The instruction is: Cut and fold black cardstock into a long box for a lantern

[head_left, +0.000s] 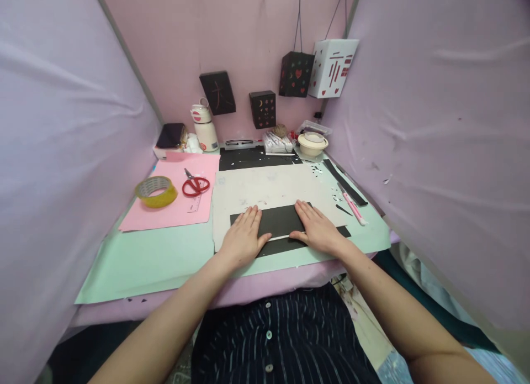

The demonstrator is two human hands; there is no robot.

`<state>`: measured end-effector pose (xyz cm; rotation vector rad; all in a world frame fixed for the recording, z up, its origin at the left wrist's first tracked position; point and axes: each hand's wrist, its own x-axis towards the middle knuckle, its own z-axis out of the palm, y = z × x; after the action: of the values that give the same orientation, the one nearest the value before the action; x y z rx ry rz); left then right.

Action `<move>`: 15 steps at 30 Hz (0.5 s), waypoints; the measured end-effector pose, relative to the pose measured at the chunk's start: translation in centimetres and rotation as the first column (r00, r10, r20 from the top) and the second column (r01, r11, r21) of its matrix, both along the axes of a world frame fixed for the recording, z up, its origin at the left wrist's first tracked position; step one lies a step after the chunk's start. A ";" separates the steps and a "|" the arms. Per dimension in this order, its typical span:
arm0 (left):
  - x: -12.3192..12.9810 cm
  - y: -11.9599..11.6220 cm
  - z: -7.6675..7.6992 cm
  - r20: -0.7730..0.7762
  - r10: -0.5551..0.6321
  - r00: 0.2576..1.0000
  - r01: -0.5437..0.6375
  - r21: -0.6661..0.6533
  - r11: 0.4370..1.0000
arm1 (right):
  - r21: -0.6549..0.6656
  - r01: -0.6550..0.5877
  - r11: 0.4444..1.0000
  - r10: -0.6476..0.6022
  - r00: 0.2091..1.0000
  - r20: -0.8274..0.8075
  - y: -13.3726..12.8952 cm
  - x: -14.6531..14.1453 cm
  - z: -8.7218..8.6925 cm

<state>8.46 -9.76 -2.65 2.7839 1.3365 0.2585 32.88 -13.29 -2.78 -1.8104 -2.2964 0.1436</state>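
Note:
A black paper piece [278,221] lies flat on the large white sheet [265,184]. My left hand [245,236] rests palm down on its left part, with the fingers stretched out. On its right part lies my right hand [315,227], also flat, fingers pointing away from me and thumb turned inward. Between the two thumbs the middle of the black piece shows. Another black strip [281,246] is visible just below it, nearer the table's front edge. The paper under both palms is hidden.
Yellow tape [156,192] and red scissors [195,185] lie on pink paper [165,215] at the left. A pink cutter [353,208] and black strips [344,182] are at the right. A bottle [206,131] and a bowl [312,145] stand behind; decorated boxes [296,74] hang above.

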 end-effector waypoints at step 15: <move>-1.1 -0.2 0.0 0.079 0.093 0.992 -0.090 -0.042 0.995 | 0.003 0.040 0.999 -0.039 0.987 -0.158 -0.8 3.5 -0.6</move>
<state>7.34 -9.97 -2.69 2.6541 1.4368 0.3419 36.36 -14.10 -3.37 -1.7724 -2.1493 0.2632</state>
